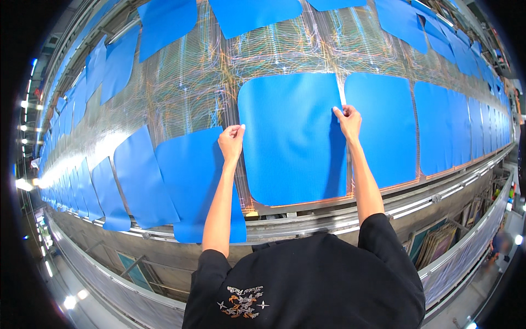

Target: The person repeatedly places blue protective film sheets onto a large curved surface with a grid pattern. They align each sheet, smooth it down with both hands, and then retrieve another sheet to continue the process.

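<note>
Fabric of your black shirt (307, 285) lay nearest you, on the near side of the central blue sheet (290, 148). Just past it, a metal rail (307, 225) ran below that sheet's near edge. Left of the central sheet, a skewed blue sheet (189, 170) hung over the rail at its near end.

Your left hand (231, 141) was at the central sheet's left edge, thumb and forefinger pinched together, apparently on its margin. Your right hand (349, 122) was at the right edge, towards the far corner, its thumb and finger nearly closed and seemingly holding that edge.

The central sheet rested on the patterned surface (279, 53), between your hands. Judging by how things lay, it was mostly placed, though a soft bulge near your right hand suggested it was not yet flat. To its right, the neighbouring blue sheet (381, 129) looked settled; those to its left, askew and overhanging, looked unfinished.

The central sheet's long axis seemed to point away from you, across the surface, its short near edge facing the rail. Beyond it, past the patterned strip, lay a far blue sheet (257, 13).
</note>
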Demonstrator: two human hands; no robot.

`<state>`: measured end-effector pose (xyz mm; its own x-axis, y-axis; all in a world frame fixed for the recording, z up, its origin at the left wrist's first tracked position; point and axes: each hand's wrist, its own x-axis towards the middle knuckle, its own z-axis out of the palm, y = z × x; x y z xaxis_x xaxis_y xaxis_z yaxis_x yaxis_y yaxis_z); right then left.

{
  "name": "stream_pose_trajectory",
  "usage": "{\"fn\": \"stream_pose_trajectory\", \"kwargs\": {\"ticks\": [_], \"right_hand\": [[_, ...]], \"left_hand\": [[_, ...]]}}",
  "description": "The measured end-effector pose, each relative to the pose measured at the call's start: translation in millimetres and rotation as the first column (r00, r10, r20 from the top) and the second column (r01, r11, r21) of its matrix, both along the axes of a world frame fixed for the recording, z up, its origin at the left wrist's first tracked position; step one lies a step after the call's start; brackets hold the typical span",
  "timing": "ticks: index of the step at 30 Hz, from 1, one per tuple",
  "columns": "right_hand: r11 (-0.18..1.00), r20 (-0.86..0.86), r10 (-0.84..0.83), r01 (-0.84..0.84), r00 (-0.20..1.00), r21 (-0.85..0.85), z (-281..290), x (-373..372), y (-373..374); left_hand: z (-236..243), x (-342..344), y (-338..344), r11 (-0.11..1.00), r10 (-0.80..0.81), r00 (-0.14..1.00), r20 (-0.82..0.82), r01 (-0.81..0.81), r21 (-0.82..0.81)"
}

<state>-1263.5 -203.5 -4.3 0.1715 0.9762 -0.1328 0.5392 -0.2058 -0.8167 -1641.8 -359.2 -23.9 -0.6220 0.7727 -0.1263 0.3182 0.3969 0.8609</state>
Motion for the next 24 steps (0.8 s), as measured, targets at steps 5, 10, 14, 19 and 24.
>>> {"fn": "stream_pose_trajectory", "kwargs": {"ticks": [5,10,14,19,24], "right_hand": [[0.997,0.053,-0.017,0.013,0.998,0.075,-23.5,8.0,13.2],[0.998,0.032,-0.048,0.046,0.998,0.05,-29.1,5.7,17.8],[0.998,0.029,-0.054,0.052,0.998,0.037,-27.9,6.3,21.7],[0.997,0.035,-0.071,0.069,0.997,0.043,-32.9,7.7,23.6],[0.998,0.062,-0.057,0.055,0.996,0.038,-29.9,6.3,23.7]], "left_hand": [[-8.0,-7.2,5.2,0.997,-0.041,0.998,-0.037,0.039,-0.069],[-8.2,-10.0,9.9,0.994,-0.055,0.996,-0.07,0.048,-0.103],[-6.3,-11.8,10.9,0.986,-0.072,0.997,-0.021,0.068,-0.151],[-6.4,-11.8,12.3,0.988,-0.096,0.994,-0.057,0.088,-0.128],[-8.6,-12.1,12.6,0.99,-0.08,0.995,-0.055,0.073,-0.125]]}}
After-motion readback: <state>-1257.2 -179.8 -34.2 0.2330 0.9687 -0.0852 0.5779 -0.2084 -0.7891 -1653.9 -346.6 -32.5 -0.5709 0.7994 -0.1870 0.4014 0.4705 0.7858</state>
